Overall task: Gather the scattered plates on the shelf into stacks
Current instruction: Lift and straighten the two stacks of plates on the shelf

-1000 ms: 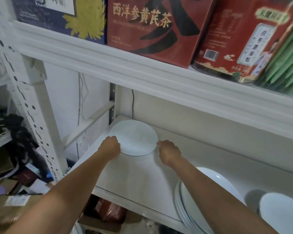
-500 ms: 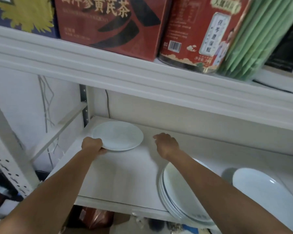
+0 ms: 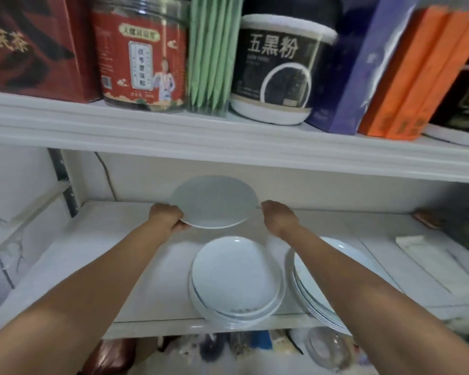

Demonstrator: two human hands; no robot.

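A white plate (image 3: 214, 201) is lifted off the white shelf (image 3: 92, 253), tilted slightly, near the back wall. My left hand (image 3: 165, 217) grips its left rim, thumb on top and fingers under. At the plate's right rim, my right hand (image 3: 278, 217) has its fingers curled; whether it touches the rim is unclear. In front, a stack of white plates (image 3: 236, 277) sits at the shelf's front edge. A second stack (image 3: 309, 301) stands to its right, partly hidden by my right forearm.
The upper shelf board (image 3: 228, 142) runs close above the plate, loaded with a red jar (image 3: 141, 52), green packets (image 3: 211, 55), a black tub (image 3: 279, 63) and boxes. A white folded item (image 3: 417, 247) lies at the right. Clutter sits below the shelf.
The plate has come up off the shelf's left rear and moved right, now over the area behind the stacks. My right hand has returned beside its rim. The camera has swung right.
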